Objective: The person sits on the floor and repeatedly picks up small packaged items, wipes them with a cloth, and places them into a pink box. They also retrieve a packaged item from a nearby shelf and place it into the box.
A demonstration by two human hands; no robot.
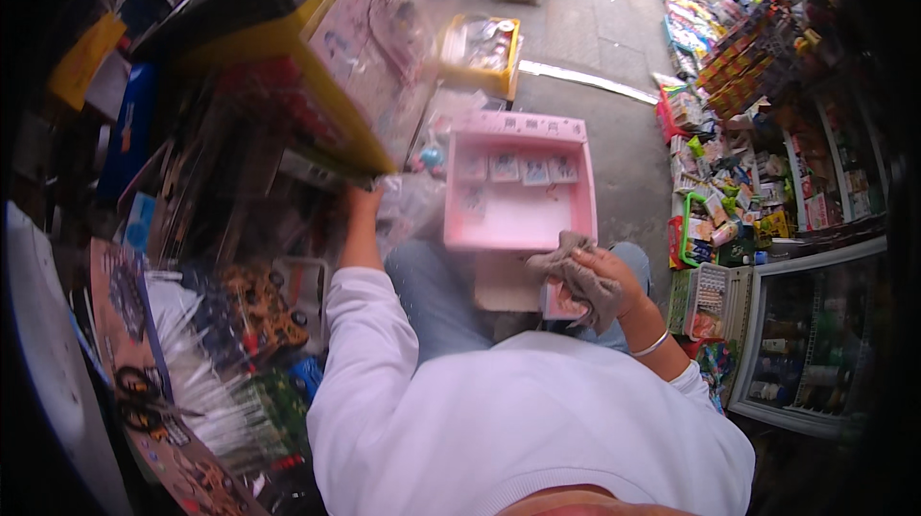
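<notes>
A grey-brown cloth is bunched in my right hand, just below the near right corner of an open pink box. A small pink packet shows under the cloth; whether my fingers hold it too, I cannot tell. Several small printed packets lie along the far side inside the box. My left hand reaches to the lower edge of a large yellow-edged package at the left; its fingers are mostly hidden, so its grip is unclear. Below the pink box is a piece of brown cardboard.
Scissors and plastic-wrapped toys are at the lower left. A yellow tray stands beyond the pink box. At the right are a green basket, mixed packaged goods and a glass-door cabinet.
</notes>
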